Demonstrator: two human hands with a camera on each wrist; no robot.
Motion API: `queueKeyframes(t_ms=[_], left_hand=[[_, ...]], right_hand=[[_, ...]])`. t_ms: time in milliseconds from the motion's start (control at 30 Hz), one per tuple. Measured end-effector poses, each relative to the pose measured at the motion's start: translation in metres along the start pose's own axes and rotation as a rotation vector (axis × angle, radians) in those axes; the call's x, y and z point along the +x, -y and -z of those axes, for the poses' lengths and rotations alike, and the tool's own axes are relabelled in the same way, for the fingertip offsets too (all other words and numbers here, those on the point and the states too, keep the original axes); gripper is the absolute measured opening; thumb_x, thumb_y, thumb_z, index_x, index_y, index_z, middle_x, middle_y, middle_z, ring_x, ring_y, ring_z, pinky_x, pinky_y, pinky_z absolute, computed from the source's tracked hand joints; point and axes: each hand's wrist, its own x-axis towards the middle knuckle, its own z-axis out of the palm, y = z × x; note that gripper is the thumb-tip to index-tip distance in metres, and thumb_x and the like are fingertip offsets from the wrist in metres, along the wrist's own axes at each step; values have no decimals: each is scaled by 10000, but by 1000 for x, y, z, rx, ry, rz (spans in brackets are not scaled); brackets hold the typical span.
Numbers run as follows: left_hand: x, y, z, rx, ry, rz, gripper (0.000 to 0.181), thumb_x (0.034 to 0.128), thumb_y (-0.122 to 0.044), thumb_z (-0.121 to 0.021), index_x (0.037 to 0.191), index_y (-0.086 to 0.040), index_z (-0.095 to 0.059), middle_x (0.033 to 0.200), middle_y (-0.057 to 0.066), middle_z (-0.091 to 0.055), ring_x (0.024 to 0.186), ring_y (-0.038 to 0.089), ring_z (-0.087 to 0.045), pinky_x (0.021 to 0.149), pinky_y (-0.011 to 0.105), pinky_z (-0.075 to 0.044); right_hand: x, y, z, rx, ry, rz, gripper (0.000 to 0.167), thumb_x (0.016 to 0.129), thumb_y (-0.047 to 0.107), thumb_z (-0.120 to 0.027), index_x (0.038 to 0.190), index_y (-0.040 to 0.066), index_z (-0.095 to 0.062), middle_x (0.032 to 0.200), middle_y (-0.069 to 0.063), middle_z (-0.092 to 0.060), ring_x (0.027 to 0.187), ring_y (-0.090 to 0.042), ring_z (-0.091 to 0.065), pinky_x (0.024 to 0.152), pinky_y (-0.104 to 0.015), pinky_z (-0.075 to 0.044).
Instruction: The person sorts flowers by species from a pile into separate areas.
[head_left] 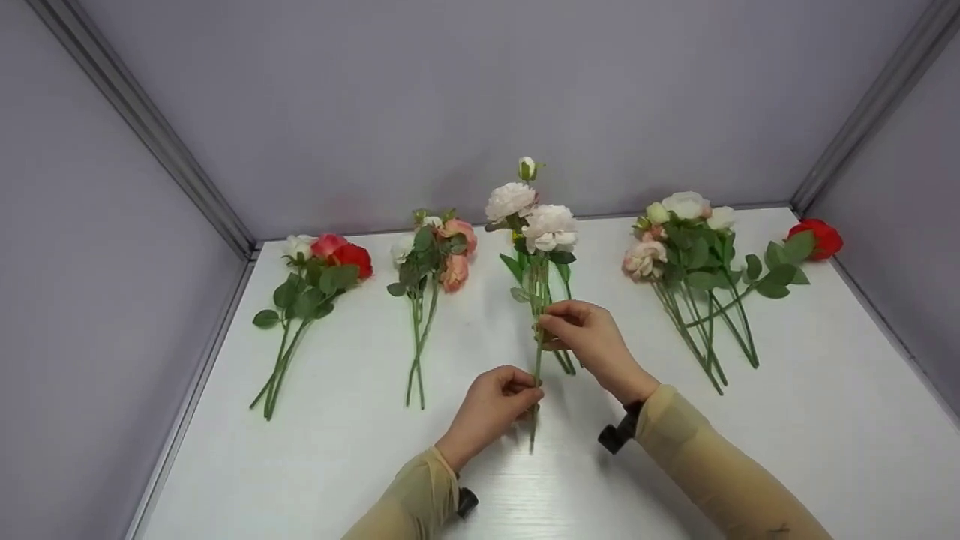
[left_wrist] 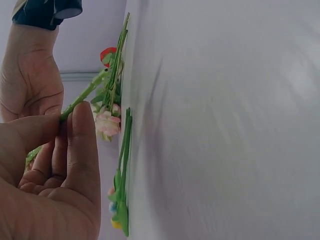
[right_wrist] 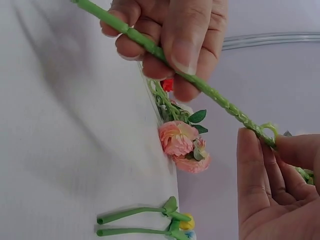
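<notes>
A flower spray with pale pink, ruffled blooms [head_left: 551,227] and a white bud [head_left: 527,168] is raised above the white table. My left hand [head_left: 489,409] pinches the lower part of its green stem [right_wrist: 215,96] between thumb and fingers. Higher up, my right hand [head_left: 596,341] pinches the same stem; the right wrist view shows its thumb and fingertips meeting there. Behind the raised flower lie green-stemmed flowers [left_wrist: 125,150], partly covered by it in the head view. Small yellow and blue blooms [right_wrist: 186,221] show on them in the right wrist view.
Red and white flowers [head_left: 351,261] lie at the left, with pink and white ones [head_left: 454,271] beside them. To the right are cream and pink flowers [head_left: 645,257] and a separate red flower [head_left: 817,238]. Grey panels [head_left: 480,90] wall in the white table [head_left: 337,465].
</notes>
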Motion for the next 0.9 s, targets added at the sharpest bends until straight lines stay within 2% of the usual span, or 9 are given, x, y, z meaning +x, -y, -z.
queueKeyframes(t_ms=[100, 200, 333, 433, 533, 700, 900], left_hand=[[-4, 0, 22, 41, -31, 20, 143, 960, -159, -734, 1044, -44, -722, 918, 34, -712, 804, 176, -690, 709, 353, -604], [-5, 1, 49, 90, -71, 48, 171, 967, -155, -725, 1077, -25, -718, 938, 51, -708, 818, 193, -692, 716, 348, -604], [-2, 4, 86, 150, -177, 124, 166, 974, -135, -713, 1090, -17, -707, 948, 80, -696, 824, 199, -689, 718, 341, -603], [4, 7, 106, 163, -252, 190, 164, 976, -118, -706, 1101, -13, -695, 960, 100, -689, 811, 196, -689, 714, 336, -600], [9, 11, 116, 173, -271, 232, 172, 976, -107, -701, 1112, -2, -691, 965, 112, -694, 792, 198, -690, 704, 338, -597], [12, 17, 117, 212, -254, 272, 185, 973, -88, -695, 1129, 10, -692, 964, 113, -697, 790, 200, -685, 691, 331, -597], [11, 18, 116, 256, -268, 266, 219, 960, -81, -702, 1154, 15, -670, 968, 109, -688, 782, 201, -690, 683, 328, -600]], right_hand=[[6, 0, -13, -90, 59, 43, 298, 1019, 212, -670, 1241, 15, -692, 1115, -152, -712, 991, -278, -701, 867, -400, -598], [9, 0, -25, -299, 94, 107, 315, 1034, 289, -646, 1285, 105, -694, 1196, -66, -707, 1068, -221, -680, 918, -387, -569], [9, -1, -38, -567, 131, 186, 369, 1039, 379, -621, 1348, 183, -663, 1319, 16, -657, 1192, -183, -619, 997, -394, -516], [9, -2, -46, -657, 173, 214, 426, 1042, 409, -605, 1388, 164, -638, 1376, 11, -622, 1263, -199, -575, 1041, -417, -485], [8, -5, -50, -692, 197, 217, 443, 1041, 421, -601, 1391, 152, -638, 1386, 11, -615, 1300, -195, -551, 1050, -434, -474], [6, -10, -52, -718, 213, 211, 396, 1039, 401, -613, 1361, 175, -661, 1368, 21, -627, 1315, -180, -542, 1060, -431, -467], [6, -16, -45, -727, 203, 205, 378, 1038, 375, -622, 1351, 169, -669, 1358, 18, -633, 1312, -181, -545, 1068, -433, -458]])
